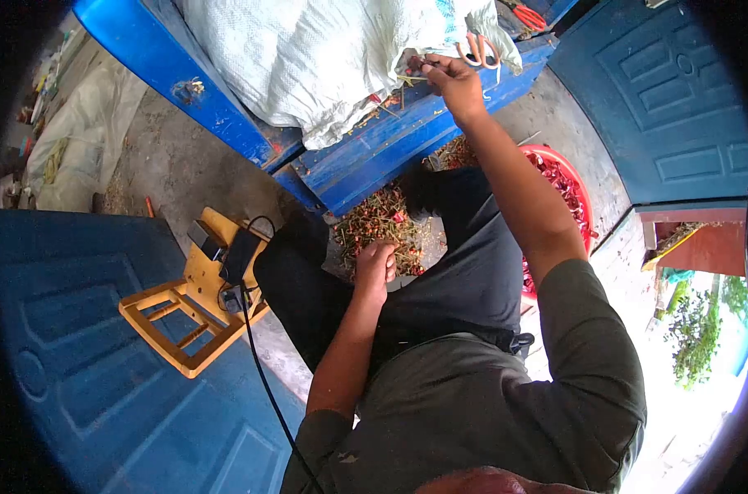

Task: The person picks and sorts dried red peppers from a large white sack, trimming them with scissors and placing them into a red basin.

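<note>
My right hand (456,83) is at the mouth of a white woven sack (308,58), its thumb and fingers pinched on dark red dried chilies (415,63). Just beyond its knuckles lie scissors with orange handles (482,51), partly over the sack's edge. My left hand (376,267) hangs between my knees with its fingers curled closed; what it holds, if anything, is hidden. Beneath it a pile of stems and red chili bits (375,224) covers the floor. The sack rests on a blue wooden bench (374,160).
To the right of my leg stands a red basin (584,198) of dried red chilies. A small wooden chair (188,325) lies at left with a black device and cable. Red-handled pliers or scissors (528,16) are on the bench. Blue doors (662,90) flank both sides.
</note>
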The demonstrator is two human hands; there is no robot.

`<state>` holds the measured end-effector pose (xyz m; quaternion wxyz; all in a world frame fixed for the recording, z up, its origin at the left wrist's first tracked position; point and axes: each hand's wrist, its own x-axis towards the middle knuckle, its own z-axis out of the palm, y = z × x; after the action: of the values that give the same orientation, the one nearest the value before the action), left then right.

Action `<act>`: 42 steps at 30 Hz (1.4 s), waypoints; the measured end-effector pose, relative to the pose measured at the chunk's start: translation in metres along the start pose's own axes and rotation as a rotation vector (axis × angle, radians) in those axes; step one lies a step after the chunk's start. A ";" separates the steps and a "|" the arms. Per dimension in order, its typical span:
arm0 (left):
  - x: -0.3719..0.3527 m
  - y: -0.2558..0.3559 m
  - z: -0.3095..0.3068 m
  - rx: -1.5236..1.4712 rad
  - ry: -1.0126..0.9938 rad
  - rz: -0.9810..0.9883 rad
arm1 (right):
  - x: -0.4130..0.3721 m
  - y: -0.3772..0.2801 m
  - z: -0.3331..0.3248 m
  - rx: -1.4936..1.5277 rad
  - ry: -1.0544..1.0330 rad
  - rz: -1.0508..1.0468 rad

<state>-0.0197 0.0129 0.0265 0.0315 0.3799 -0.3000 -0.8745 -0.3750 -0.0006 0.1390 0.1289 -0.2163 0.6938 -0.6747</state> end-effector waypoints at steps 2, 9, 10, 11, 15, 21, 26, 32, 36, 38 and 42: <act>0.000 -0.002 0.001 0.007 -0.001 0.002 | -0.009 -0.009 -0.005 0.076 -0.039 0.066; 0.000 -0.005 -0.003 0.009 0.032 -0.009 | -0.021 -0.007 -0.021 0.368 -0.059 0.279; 0.001 -0.005 -0.003 0.007 0.032 -0.015 | -0.022 -0.005 -0.025 0.459 -0.093 0.309; 0.002 -0.006 -0.002 0.012 0.031 -0.019 | -0.023 -0.003 -0.028 0.461 -0.087 0.310; 0.003 -0.006 0.000 0.042 0.051 -0.028 | -0.041 -0.014 -0.042 0.642 -0.137 0.375; 0.006 -0.005 0.003 0.048 0.037 -0.055 | -0.073 0.015 -0.114 0.837 -0.121 0.387; 0.001 0.002 0.016 0.066 0.045 -0.067 | -0.146 0.055 -0.218 0.571 0.589 0.462; 0.003 -0.002 0.023 0.088 -0.017 -0.086 | -0.137 0.088 -0.238 0.175 0.563 0.497; 0.011 -0.006 0.011 0.073 -0.040 -0.090 | -0.058 0.023 -0.108 -0.342 0.163 0.027; 0.006 -0.004 0.004 0.054 -0.016 -0.079 | -0.042 -0.007 -0.057 -0.393 0.110 -0.068; -0.004 0.001 -0.010 -0.025 0.062 -0.029 | -0.045 -0.047 0.007 -0.353 0.007 -0.377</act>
<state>-0.0098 0.0085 0.0244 0.0327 0.4109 -0.2823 -0.8663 -0.3267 0.0146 0.1802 -0.0415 -0.3587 0.7488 -0.5558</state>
